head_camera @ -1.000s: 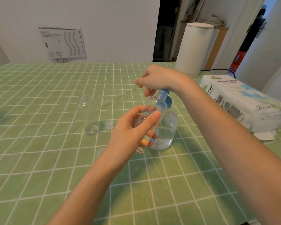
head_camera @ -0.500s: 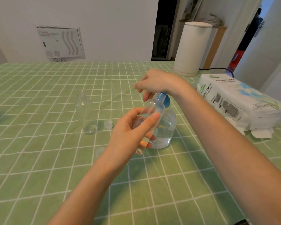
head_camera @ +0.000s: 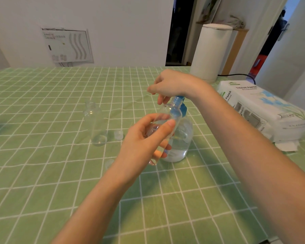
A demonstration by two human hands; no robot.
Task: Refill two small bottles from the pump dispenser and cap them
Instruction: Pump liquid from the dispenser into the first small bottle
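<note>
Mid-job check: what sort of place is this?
Probably a home, perhaps a dining area: a green checked tablecloth, a pack of tissue paper, and a white cylindrical appliance near an open doorway.

Surface [head_camera: 42,173]: green, white grid over whole top, slight wrinkles toward far middle.

Small bottle [head_camera: 95,125]: clear, uncapped, upright, left of centre.

Cap [head_camera: 118,134]: clear, just beside bottle base, on its right.

Second cap [head_camera: 109,162]: faint, nearer edge, apart from both.

Pump dispenser [head_camera: 180,145]: clear body, blue top, upright at centre, liquid in lower part.

White cylinder [head_camera: 210,53]: upright, far right corner; black cable [head_camera: 236,74] runs off beside it.

Tissue pack [head_camera: 264,111]: flat, right side; loose paper [head_camera: 287,146] pokes out under near end.
</note>
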